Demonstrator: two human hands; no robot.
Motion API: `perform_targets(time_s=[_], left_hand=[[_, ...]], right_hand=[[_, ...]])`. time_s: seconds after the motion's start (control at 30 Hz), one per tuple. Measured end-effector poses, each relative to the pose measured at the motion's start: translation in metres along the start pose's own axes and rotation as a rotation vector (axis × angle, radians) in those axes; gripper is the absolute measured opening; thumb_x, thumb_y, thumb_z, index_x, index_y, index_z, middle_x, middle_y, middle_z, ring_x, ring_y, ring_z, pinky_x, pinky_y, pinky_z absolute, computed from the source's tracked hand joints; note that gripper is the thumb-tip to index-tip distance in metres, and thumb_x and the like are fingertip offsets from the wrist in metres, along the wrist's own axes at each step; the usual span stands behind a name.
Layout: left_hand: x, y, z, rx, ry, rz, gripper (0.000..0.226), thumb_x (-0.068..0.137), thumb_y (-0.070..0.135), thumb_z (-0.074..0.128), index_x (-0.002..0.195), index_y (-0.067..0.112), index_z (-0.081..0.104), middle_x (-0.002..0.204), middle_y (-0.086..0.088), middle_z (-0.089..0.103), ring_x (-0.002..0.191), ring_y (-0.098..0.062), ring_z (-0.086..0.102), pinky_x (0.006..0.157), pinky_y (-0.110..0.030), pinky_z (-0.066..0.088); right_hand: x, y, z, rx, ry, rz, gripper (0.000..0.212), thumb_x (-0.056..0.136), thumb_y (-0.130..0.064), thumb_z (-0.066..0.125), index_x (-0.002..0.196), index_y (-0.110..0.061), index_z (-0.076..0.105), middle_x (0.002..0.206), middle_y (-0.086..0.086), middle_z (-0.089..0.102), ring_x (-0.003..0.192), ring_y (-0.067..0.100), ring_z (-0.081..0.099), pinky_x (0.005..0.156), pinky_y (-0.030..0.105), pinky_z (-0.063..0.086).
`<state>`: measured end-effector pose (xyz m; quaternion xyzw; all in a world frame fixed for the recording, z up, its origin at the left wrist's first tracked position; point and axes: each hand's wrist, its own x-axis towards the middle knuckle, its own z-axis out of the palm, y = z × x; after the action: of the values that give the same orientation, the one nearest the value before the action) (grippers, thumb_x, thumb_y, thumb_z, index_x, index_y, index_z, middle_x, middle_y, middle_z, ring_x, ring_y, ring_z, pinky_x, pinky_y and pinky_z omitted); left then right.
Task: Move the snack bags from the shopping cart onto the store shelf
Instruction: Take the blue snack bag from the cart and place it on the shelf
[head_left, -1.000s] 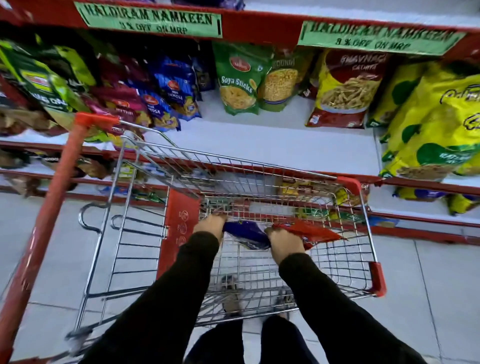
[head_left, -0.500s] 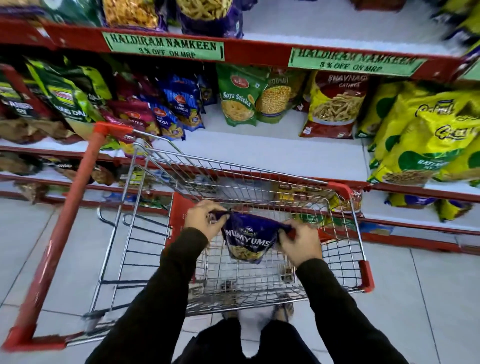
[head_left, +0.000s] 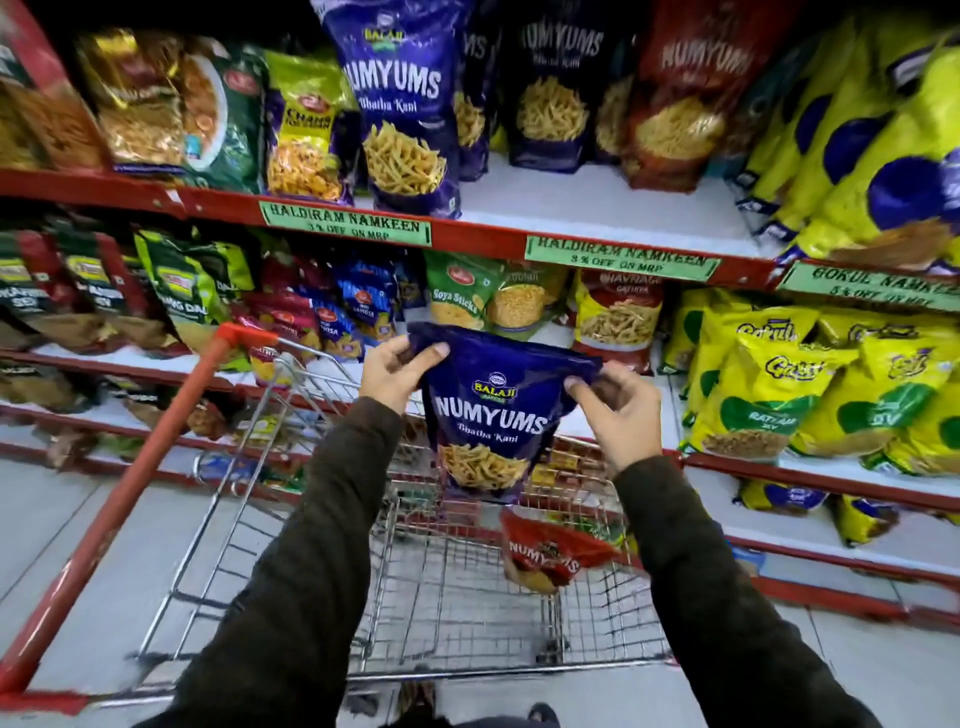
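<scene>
Lifted clear of the cart (head_left: 395, 597) to mid-frame, the light, crinkly blue bag (head_left: 493, 415) hangs pinched by its top corners between left hand (head_left: 397, 366) and right hand (head_left: 618, 410).

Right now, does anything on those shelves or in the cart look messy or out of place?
Nothing is spilled or torn. The bags on the left of the middle shelf slump at angles instead of standing straight. A red Numyums bag lies tilted in the cart, waiting its turn. Both hands hold the blue Numyums bag upright above it.

The red Numyums bag (head_left: 550, 553) in the shopping cart (head_left: 415, 587) is blurred; the right-hand yellow bags (head_left: 883, 156) smear, cut off by the frame's edge.
</scene>
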<state>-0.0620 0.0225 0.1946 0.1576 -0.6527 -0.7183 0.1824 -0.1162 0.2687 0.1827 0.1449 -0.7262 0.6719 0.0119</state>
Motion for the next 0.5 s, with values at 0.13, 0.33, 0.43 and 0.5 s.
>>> perform_targets(time_s=[0.13, 0.33, 0.43, 0.5], left_hand=[[0.029, 0.053, 0.033, -0.19, -0.013, 0.071, 0.036, 0.088, 0.0, 0.058, 0.061, 0.02, 0.072, 0.06, 0.01, 0.075, 0.06, -0.003, 0.07, 0.055, -0.018, 0.057], [0.081, 0.12, 0.077, -0.405, 0.035, 0.15, 0.027, 0.07, 0.023, 0.076, 0.096, 0.015, 0.074, 0.099, -0.006, 0.077, 0.091, -0.02, 0.071, 0.089, -0.035, 0.057], [0.106, 0.155, 0.091, -0.362, 0.104, 0.12, 0.088, 0.063, 0.036, 0.081, 0.135, 0.001, 0.047, 0.131, -0.014, 0.06, 0.108, -0.025, 0.066, 0.092, -0.038, 0.055], [0.122, 0.175, 0.102, -0.281, 0.131, 0.141, 0.089, 0.062, 0.046, 0.078, 0.136, 0.006, 0.047, 0.125, -0.006, 0.06, 0.097, -0.015, 0.065, 0.073, -0.021, 0.054]], right_hand=[[0.046, -0.049, -0.013, 0.129, 0.028, -0.104, 0.013, 0.081, -0.027, 0.073, 0.092, -0.021, 0.073, 0.09, -0.005, 0.076, 0.088, 0.013, 0.068, 0.082, 0.032, 0.056], [0.114, -0.115, -0.02, 0.261, 0.081, -0.23, 0.007, 0.087, -0.01, 0.067, 0.093, -0.012, 0.069, 0.08, -0.011, 0.075, 0.076, 0.003, 0.064, 0.075, 0.021, 0.054], [0.149, -0.142, -0.022, 0.299, 0.096, -0.261, 0.006, 0.086, -0.018, 0.069, 0.092, -0.015, 0.07, 0.092, 0.01, 0.07, 0.085, 0.018, 0.06, 0.083, 0.04, 0.051], [0.174, -0.156, -0.022, 0.27, 0.106, -0.296, 0.005, 0.086, -0.022, 0.068, 0.087, -0.018, 0.071, 0.09, 0.013, 0.069, 0.085, 0.021, 0.058, 0.079, 0.042, 0.048]])
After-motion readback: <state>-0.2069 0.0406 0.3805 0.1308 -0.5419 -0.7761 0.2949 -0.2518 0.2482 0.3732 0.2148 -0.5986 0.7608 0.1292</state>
